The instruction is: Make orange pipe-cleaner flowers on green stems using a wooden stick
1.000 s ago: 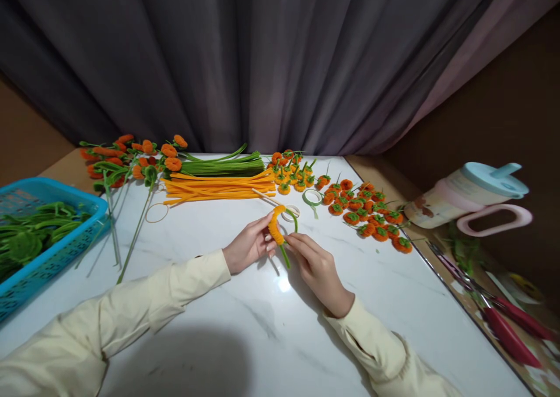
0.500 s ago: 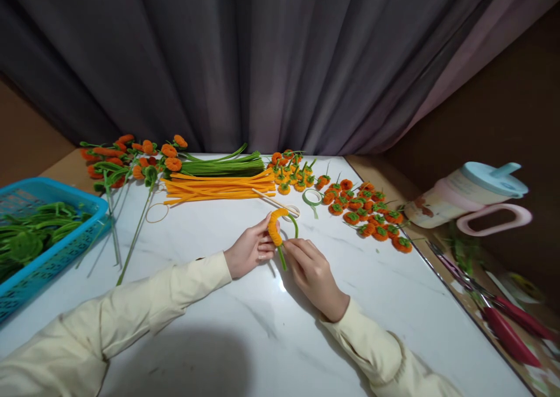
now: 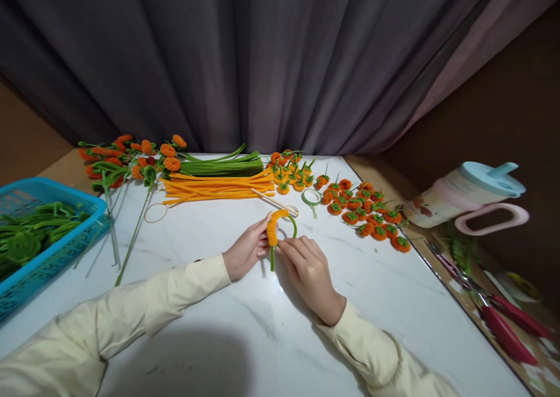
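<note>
Between my hands a green pipe cleaner (image 3: 294,227) bends into an arc, with an orange coil (image 3: 272,229) of pipe cleaner wound round part of it. My left hand (image 3: 247,248) pinches the coil from the left, its thumb up and the other fingers curled behind. From the right, my right hand (image 3: 311,274) closes its fingertips at the coil's lower end, where a straight green tip points down. What exactly those fingertips grip is partly hidden. Just behind the coil lie a thin wooden stick (image 3: 271,199) and a roll of green tape (image 3: 311,197).
Bundles of orange pipe cleaners (image 3: 219,187) and green pipe cleaners (image 3: 223,165) lie at the back. Small orange flower heads (image 3: 359,201) spread to the right. Stemmed flowers (image 3: 149,158) and a blue basket (image 3: 87,225) sit left; a cup (image 3: 455,196) and red-handled pliers (image 3: 507,333) right.
The orange coil has turned slightly, so its green lower tip now points straight down instead of slanting right. My right hand has shifted a little to the left.
</note>
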{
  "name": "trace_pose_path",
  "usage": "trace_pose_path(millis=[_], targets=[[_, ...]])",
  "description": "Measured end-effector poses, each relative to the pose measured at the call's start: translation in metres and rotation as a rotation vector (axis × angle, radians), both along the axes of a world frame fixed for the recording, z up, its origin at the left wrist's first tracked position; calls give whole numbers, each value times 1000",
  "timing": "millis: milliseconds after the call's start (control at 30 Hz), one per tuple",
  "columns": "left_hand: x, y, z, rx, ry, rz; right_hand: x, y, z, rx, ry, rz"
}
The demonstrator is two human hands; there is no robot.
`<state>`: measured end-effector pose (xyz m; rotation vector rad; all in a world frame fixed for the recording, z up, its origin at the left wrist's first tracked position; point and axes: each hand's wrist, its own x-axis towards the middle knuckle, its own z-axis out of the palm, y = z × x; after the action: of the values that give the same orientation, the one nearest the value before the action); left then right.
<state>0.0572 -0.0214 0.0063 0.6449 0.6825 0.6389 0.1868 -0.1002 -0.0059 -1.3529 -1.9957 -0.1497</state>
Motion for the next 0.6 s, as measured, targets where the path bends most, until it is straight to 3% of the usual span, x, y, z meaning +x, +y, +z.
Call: trace_pose_path(millis=[167,600], targets=[[-1,4,0,7,-27,-34,1,0,2,16,-34,4],[2,-5,3,161,109,44,-8,-4,6,21,-97,-4]])
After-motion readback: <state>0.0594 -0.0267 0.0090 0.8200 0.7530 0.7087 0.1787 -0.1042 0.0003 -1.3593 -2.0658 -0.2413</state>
